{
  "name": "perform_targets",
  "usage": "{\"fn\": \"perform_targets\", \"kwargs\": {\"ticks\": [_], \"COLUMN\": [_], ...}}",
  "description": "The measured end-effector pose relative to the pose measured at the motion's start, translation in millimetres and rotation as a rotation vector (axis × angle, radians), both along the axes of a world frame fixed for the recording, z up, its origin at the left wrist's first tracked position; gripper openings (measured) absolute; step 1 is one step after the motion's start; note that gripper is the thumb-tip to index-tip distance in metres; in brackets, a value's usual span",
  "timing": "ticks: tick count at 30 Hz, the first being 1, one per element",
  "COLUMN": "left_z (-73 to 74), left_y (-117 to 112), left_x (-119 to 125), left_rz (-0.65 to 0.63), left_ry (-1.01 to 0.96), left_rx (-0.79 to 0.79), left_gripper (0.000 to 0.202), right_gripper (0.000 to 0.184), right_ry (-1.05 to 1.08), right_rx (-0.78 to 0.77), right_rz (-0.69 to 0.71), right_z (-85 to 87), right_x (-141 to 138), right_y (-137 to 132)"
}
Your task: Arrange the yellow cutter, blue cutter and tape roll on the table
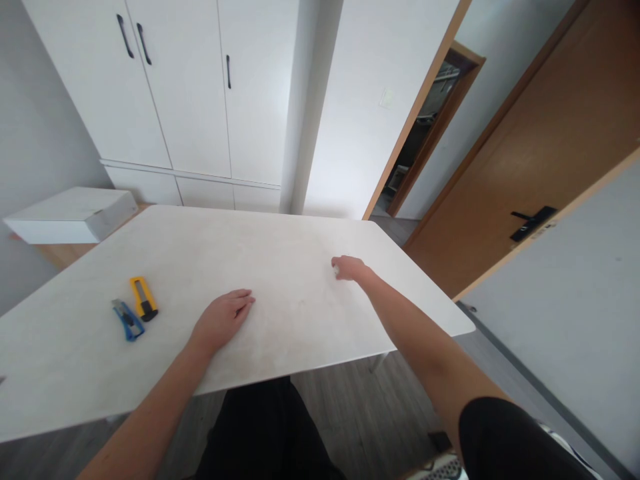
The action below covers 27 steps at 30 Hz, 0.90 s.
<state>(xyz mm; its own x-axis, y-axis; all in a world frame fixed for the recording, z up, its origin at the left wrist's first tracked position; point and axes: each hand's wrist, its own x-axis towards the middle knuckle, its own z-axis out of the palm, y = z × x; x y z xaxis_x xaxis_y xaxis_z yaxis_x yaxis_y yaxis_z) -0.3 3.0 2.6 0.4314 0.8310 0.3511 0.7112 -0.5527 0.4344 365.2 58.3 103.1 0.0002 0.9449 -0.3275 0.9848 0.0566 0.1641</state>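
Note:
My left hand point(223, 322) rests low on the white table point(280, 253) near its front edge. Its fingers lie stretched out on the surface, with nothing seen in them. Farther right, my right hand point(349, 268) is closed at the tabletop, its fingertips pinched around a small white piece point(337, 271) whose kind I cannot make out. To the left of my left hand lie two box cutters, a yellow one point(143, 298) and a blue one point(128, 321), close beside each other. Neither hand touches them.
A white box point(75, 212) sits on a wooden surface beyond the table's left end. White cabinets point(190, 87) stand behind the table. At the right is a brown door point(530, 133) with a black handle. A table leg point(379, 362) shows below the front edge.

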Motion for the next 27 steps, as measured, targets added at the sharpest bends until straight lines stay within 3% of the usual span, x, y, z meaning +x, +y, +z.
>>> {"fn": "perform_targets", "kwargs": {"ticks": [5, 12, 17, 19, 21, 24, 27], "left_z": [-2.9, -5.3, -2.8, 0.9, 5.1, 9.7, 9.2], "left_y": [0.9, 1.4, 0.1, -2.5, -4.8, -6.5, -8.5], "left_x": [-0.6, -2.1, -0.3, 1.8, 4.0, 6.2, 6.7], "left_rz": [0.008, -0.004, -0.002, -0.001, -0.009, -0.008, -0.002], "left_ry": [0.013, 0.018, 0.003, -0.003, -0.008, -0.026, -0.045], "left_rx": [0.01, 0.019, 0.022, 0.025, 0.03, 0.046, 0.02], "left_gripper": [0.039, 0.038, 0.036, 0.036, 0.034, 0.03, 0.03], "right_gripper": [0.05, 0.052, 0.077, 0.07, 0.053, 0.031, 0.021], "right_ry": [0.011, 0.067, 0.011, -0.017, 0.019, 0.204, 0.387], "right_rx": [-0.028, -0.104, -0.077, 0.01, 0.136, 0.237, 0.194], "right_rz": [-0.095, -0.17, -0.222, -0.223, -0.129, 0.176, 0.421], "right_z": [0.9, 5.6, 14.3, 18.4, 21.8, 22.5, 14.7], "right_x": [35.4, 37.5, 27.9, 8.3, -25.5, -101.5, -194.0], "right_y": [6.5, -1.7, -5.5, -4.4, -1.7, -0.1, -4.5]}}
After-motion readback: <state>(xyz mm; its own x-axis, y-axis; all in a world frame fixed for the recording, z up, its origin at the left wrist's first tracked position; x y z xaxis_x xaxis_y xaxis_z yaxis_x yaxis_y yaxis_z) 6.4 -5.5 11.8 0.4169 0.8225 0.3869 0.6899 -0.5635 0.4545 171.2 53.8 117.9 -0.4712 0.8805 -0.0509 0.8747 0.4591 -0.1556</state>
